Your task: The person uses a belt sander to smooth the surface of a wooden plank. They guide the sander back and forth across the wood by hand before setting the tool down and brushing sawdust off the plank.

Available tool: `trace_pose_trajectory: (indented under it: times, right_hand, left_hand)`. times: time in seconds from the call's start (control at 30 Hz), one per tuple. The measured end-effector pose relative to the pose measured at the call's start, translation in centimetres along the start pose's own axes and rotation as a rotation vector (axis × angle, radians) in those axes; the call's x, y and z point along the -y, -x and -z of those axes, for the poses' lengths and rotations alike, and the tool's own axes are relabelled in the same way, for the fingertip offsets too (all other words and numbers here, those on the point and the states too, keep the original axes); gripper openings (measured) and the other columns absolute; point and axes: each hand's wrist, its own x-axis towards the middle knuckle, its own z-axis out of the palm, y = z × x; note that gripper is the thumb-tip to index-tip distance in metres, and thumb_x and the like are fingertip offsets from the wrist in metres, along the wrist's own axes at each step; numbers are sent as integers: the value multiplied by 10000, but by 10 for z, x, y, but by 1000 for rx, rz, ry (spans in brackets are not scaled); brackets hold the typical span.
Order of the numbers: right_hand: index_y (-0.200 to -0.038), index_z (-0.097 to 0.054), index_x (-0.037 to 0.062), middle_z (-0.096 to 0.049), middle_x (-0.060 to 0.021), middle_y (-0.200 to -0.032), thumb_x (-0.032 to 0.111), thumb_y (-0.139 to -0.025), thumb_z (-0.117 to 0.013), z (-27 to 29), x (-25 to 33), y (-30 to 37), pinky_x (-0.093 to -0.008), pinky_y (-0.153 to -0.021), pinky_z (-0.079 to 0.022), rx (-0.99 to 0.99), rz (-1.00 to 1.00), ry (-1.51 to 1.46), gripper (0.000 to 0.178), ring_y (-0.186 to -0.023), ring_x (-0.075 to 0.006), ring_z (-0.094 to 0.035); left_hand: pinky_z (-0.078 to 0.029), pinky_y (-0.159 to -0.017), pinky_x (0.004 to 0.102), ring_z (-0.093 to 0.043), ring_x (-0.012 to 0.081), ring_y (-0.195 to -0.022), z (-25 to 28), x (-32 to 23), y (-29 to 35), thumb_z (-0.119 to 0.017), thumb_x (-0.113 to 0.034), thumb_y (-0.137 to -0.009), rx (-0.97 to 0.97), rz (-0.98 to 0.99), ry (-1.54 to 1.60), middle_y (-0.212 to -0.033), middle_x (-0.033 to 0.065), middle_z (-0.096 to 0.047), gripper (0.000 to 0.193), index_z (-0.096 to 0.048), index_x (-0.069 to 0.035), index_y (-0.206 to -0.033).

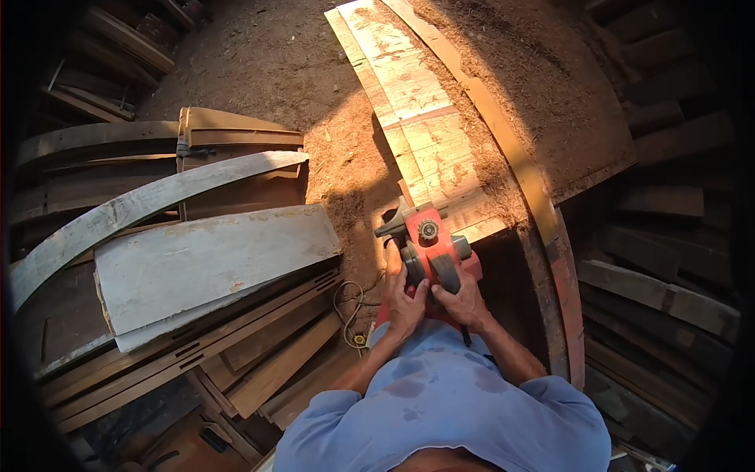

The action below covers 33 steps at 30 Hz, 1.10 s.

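A red and black electric hand planer (425, 226) is between my two hands, just in front of my body. My left hand (405, 305) is closed against the planer's left side, its fingers partly hidden. My right hand (467, 301) wraps round the black rear handle. The planer's front end reaches the near end of a pale wooden board (429, 141), which runs away from me in bright sunlight. Shavings lie on and beside this board. Along its right side runs a long curved plank (515, 145). The planer's underside is hidden.
To my left, a white-faced panel (216, 267) and a curved grey-white plank (149, 193) rest on stacked timber. More wooden pieces (661, 291) are piled at the right. A pale cord (346, 303) loops near my left forearm. Sawdust covers the ground (259, 63).
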Motion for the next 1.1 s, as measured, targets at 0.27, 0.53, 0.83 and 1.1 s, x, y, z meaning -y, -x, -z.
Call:
trace_pose_trajectory:
  times: [0.27, 0.53, 0.83, 1.1]
  right_hand:
    - [-1217, -613, 2, -703, -74, -916, 129, -947, -700, -6, 41, -73, -305, -700, -556, 81, -197, -59, 311, -783, -115, -666]
    - [-1085, -664, 11, -685, -50, -874, 179, -919, -722, -21, 94, -209, -327, -713, -532, 25, -154, -27, 243, -787, -131, -639]
    - [-1202, -674, -39, -716, -76, -1031, 129, -910, -690, -31, 123, -279, -324, -851, -554, -11, 55, 14, 337, -949, -155, -683]
    - [-1149, -654, -31, -702, -95, -922, 191, -915, -680, -33, 124, -292, -357, -794, -540, -50, 118, 43, 324, -845, -191, -662]
  left_hand:
    - [-535, -886, 405, -647, 317, -1016, 14, -18, -74, -790, -326, -923, -46, 20, 105, -1095, 202, -613, 714, -537, 110, -1428]
    - [-528, -871, 441, -628, 328, -984, 28, -24, -219, -787, -409, -891, -133, -33, 97, -1073, 204, -617, 705, -582, 56, -1379]
    - [-518, -926, 418, -623, 308, -1019, 69, -56, -335, -794, -402, -894, -113, -97, 82, -1105, 185, -617, 696, -586, 60, -1371]
    - [-518, -911, 320, -596, 178, -1041, 87, -16, -270, -785, -387, -952, -114, 176, 246, -1168, 115, -607, 642, -547, 54, -1353]
